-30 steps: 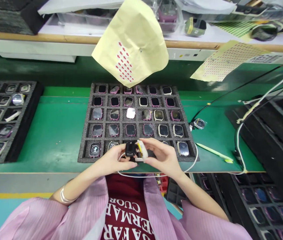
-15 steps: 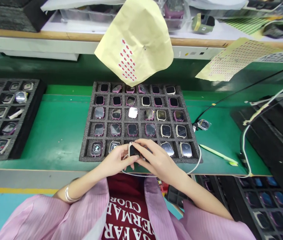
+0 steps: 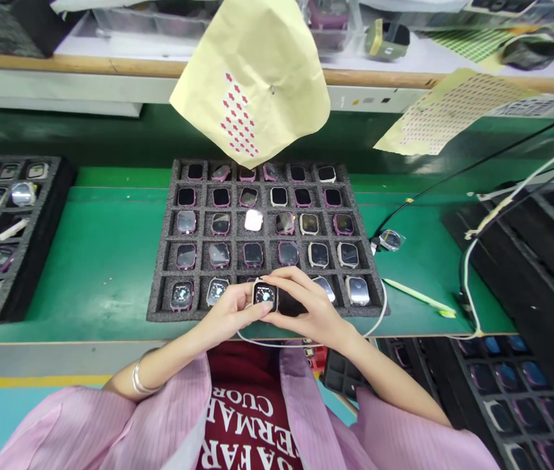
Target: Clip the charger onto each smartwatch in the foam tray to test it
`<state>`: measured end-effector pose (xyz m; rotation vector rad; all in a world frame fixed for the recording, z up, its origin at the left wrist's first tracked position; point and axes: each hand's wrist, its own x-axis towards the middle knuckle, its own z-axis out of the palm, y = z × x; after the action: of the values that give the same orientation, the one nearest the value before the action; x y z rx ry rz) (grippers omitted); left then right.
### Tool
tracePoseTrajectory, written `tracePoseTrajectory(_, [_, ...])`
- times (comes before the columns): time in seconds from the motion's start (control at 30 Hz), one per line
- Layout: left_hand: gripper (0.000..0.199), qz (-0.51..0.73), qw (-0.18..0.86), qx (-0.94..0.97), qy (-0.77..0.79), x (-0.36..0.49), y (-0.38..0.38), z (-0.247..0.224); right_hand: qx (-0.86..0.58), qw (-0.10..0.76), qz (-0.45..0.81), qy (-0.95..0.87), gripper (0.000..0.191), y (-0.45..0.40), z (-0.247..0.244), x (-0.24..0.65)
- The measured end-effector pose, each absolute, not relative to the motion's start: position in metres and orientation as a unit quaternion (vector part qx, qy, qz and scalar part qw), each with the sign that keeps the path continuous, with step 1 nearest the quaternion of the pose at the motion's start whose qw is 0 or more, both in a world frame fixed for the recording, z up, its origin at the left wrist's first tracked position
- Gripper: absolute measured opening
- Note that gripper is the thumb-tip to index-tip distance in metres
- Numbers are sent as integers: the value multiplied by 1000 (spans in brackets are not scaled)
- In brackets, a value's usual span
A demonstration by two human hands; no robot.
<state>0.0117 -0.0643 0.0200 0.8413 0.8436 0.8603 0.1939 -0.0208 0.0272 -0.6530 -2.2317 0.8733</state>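
A square smartwatch (image 3: 265, 295) with a pale case and a lit dial is held above the front row of a black foam tray (image 3: 155, 287). My left hand (image 3: 232, 310) grips its left side, the thumb lying on the lower screen. My right hand (image 3: 306, 303) has its fingers closed on the watch's top and right edges. The tray's compartments hold many similar watch bodies, some pink-purple, some pale. At the front left, a purple watch (image 3: 181, 296) and a pale watch (image 3: 217, 291) also show lit dials. A white cable (image 3: 383, 307) passes under my hands.
Another foam tray of watches (image 3: 56, 196) stands at the left. Right of the centre tray lie a light-green pen (image 3: 418, 297) and a small round charger (image 3: 391, 240). Yellow sticker sheets (image 3: 257, 72) hang from the shelf edge (image 3: 124, 66). Dark trays (image 3: 516, 261) are stacked at the right.
The held watch's screen was dark and now shows a lit dial. My hands stay closed around it. The whole view has shifted slightly, so the surroundings sit further left.
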Motion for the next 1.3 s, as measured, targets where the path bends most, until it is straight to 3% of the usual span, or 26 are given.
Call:
tracePoseTrajectory(0.3, [39, 364, 724, 424, 404, 16, -63, 9, -266, 357, 336, -830, 48, -28, 12, 201])
tracePoseTrajectory(0.6, [36, 335, 717, 453, 411, 14, -63, 6, -272, 338, 334, -836, 53, -30, 7, 200])
tracePoseTrajectory(0.87, [44, 319, 677, 485, 452, 20, -66, 8, -324, 344, 358, -805, 40, -16, 26, 214])
tracePoseTrajectory(1.03, [32, 397, 669, 397, 488, 23, -69, 9, -356, 217, 263, -870, 42, -12, 29, 231])
tracePoseTrajectory(1.17, [31, 383, 683, 397, 478, 22, -71, 11, -358, 115, 203, -904, 50, -15, 43, 244])
tracePoseTrajectory(1.3, [27, 349, 697, 419, 466, 22, -72, 16, -359, 40, 177, -916, 38, -11, 63, 269])
